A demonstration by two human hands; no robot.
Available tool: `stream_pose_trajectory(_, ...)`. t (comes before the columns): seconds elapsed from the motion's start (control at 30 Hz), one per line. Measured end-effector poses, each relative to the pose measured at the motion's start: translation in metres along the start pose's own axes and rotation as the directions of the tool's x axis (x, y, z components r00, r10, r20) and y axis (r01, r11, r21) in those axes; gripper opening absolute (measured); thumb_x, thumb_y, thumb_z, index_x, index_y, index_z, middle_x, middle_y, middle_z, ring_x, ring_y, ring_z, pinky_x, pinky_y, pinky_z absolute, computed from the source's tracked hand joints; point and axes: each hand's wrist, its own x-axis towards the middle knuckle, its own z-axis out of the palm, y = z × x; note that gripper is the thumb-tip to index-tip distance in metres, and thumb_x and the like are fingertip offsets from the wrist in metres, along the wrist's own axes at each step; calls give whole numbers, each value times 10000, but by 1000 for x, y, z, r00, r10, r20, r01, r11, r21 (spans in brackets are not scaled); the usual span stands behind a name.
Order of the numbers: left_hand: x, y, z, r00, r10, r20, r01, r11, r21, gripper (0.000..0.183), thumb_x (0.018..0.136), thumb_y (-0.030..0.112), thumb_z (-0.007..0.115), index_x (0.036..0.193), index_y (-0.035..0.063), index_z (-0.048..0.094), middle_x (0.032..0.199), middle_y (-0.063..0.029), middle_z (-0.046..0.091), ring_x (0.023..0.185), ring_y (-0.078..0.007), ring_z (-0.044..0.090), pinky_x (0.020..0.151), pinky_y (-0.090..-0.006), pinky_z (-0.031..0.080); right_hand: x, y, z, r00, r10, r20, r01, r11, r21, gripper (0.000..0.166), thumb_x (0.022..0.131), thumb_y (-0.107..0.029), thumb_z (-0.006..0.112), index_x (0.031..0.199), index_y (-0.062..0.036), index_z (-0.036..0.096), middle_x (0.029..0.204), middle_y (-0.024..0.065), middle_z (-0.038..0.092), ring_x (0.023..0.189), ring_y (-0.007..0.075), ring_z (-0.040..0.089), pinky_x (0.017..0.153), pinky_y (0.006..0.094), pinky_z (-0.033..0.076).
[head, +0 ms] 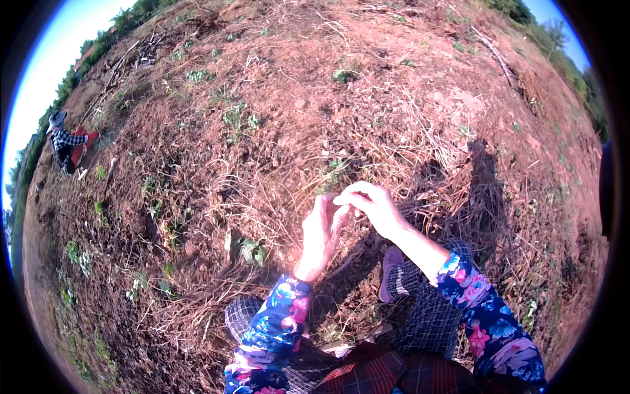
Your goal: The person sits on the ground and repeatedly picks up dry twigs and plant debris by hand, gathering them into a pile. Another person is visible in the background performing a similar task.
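My left hand (321, 227) and my right hand (375, 207) meet in front of me above the ground, fingertips close together. The fingers of both are bent towards the thumbs. Strong sunlight washes out the skin, and whether something small sits between the fingertips cannot be seen. Below them lie dry stalks and vines (275, 184) on reddish soil. A heap of dry stems (457, 197) is just beyond my right hand, partly in shadow. Floral sleeves (280, 315) cover my forearms.
My purple shoe (390, 273) rests on the soil under my right forearm. A leafy green plant (253, 251) stands left of my left hand. Another person (66, 140) in a hat sits low at the far left. A long branch (494, 51) lies at the upper right.
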Motion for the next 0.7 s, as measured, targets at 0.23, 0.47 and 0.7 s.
stream_pose_trajectory(0.23,6,5,5,999,-48,12,49,991,-124,144,910,152,500,915,18,552,642,-56,557,500,-92,531,454,-220,414,0,9,-9,996,89,-27,-88,996,30,161,890,-162,539,928,-14,592,685,-27,561,597,56,475,538,199,386)
stream_pose_trajectory(0.47,10,-1,13,986,-169,-10,139,843,-520,214,938,203,461,856,31,558,613,6,513,476,-56,456,433,-191,379,-1,-5,6,997,-56,-56,59,996,63,196,843,-67,587,1029,-9,579,843,17,578,677,67,520,596,183,432)
stream_pose_trajectory(0.7,9,6,24,988,37,-148,-63,983,-175,227,900,106,519,1102,3,503,765,-25,570,591,-63,525,520,-201,439,3,-15,-1,996,31,-88,-7,965,261,204,851,-80,574,1035,10,566,836,33,591,693,83,525,624,208,439)
